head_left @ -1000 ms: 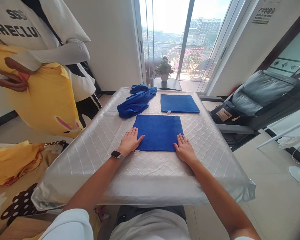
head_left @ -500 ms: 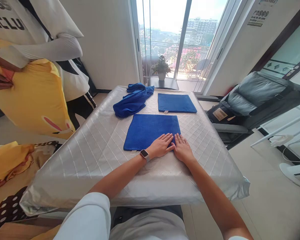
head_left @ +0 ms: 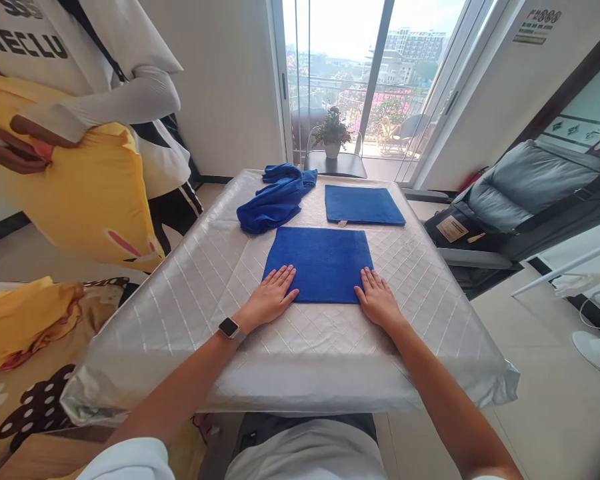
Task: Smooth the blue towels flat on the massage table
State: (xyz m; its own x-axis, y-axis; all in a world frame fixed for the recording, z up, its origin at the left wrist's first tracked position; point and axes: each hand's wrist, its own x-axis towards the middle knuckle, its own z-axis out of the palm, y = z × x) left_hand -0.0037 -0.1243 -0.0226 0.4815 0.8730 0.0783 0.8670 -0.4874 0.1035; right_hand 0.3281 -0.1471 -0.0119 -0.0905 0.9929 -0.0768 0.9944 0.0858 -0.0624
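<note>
A blue folded towel (head_left: 323,263) lies flat on the table in front of me. My left hand (head_left: 271,295) rests flat on its near left corner, fingers stretched out. On its near right corner lies my right hand (head_left: 377,297), also flat with the fingers extended. Beyond it, to the right, a second blue folded towel (head_left: 364,205) lies with a small white tag at its near edge. A crumpled blue towel (head_left: 273,203) sits at the far left of the table.
A silver quilted cloth covers the table (head_left: 310,360). At left, a person (head_left: 145,100) holds a yellow cloth (head_left: 95,193); more yellow fabric (head_left: 25,320) lies on a patterned surface below. A grey armchair (head_left: 520,200) stands right, and a potted plant (head_left: 333,133) beyond the table.
My left hand has slid left across the towel from beside my right hand to the near left corner. My right hand stays at the right edge. The view has shifted slightly.
</note>
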